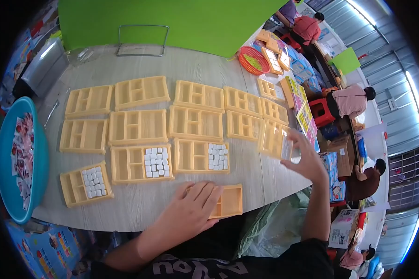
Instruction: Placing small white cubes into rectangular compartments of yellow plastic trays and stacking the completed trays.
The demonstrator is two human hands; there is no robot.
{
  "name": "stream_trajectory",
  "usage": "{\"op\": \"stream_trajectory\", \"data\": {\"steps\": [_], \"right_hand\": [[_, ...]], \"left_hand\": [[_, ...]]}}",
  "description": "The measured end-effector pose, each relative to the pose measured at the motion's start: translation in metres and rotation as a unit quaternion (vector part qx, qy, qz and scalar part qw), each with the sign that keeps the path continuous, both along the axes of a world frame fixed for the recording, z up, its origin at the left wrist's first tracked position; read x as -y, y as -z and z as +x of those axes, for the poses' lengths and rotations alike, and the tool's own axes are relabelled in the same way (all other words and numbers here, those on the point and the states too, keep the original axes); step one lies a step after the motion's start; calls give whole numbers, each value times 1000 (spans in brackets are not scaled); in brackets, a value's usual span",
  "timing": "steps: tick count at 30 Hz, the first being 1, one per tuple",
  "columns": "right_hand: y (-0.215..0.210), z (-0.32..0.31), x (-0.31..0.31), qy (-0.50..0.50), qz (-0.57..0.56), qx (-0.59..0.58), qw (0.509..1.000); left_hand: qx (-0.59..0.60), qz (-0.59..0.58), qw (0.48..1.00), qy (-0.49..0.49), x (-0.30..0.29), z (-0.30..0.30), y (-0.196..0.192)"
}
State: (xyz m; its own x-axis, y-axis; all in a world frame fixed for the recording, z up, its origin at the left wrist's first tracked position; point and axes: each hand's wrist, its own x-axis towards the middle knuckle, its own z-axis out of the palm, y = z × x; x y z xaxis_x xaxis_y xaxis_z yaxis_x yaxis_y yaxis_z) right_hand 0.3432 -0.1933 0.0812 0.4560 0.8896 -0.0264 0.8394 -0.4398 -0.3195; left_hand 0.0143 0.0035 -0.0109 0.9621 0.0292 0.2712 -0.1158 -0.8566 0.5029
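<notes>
Near the table's front edge, my left hand point(193, 204) is closed over a small yellow divided tray point(231, 201). Its fingers cover the tray's left part, and the bare right compartment shows. To the right, my right hand point(307, 158) grips the right side of a clear, shiny plastic tray point(271, 138) between thumb and fingers. This piece is tilted, and yellow shows through it. Beyond my left hand, a yellow tray point(191, 156) holds white cube-like pieces point(218, 156) in its right compartment. Two more trays with such pieces stand farther left, one of them this tray point(73, 188).
Rows of yellow trays point(137, 126) cover the middle of the table. A teal basin point(41, 162) of small packets stands at the left. Far right are a red basket point(253, 60) and colourful flat boxes point(305, 111). A green panel point(172, 25) closes the back. Other people sit at the right.
</notes>
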Motion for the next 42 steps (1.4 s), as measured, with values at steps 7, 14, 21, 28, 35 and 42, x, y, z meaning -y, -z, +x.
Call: {"op": "stream_trajectory", "data": {"steps": [7,14,21,28,35,42], "right_hand": [[-15,58,-129,-33,-44,46,997],[29,126,-194,-99,-40,14,994],[27,134,-207,-37,-79,10,996],[17,104,-188,-100,-32,103,989],[12,-62,-124,-277,-30,46,959],[48,-100,-101,-227,73,98,966]], "left_hand": [[-6,34,999,-2,-1,2,-4],[-11,30,999,-4,-6,0,-1],[9,41,999,-5,-1,1,5],[10,39,999,0,0,0,5],[-5,27,1000,1,-1,2,3],[19,58,998,-1,6,-1,-1]]}}
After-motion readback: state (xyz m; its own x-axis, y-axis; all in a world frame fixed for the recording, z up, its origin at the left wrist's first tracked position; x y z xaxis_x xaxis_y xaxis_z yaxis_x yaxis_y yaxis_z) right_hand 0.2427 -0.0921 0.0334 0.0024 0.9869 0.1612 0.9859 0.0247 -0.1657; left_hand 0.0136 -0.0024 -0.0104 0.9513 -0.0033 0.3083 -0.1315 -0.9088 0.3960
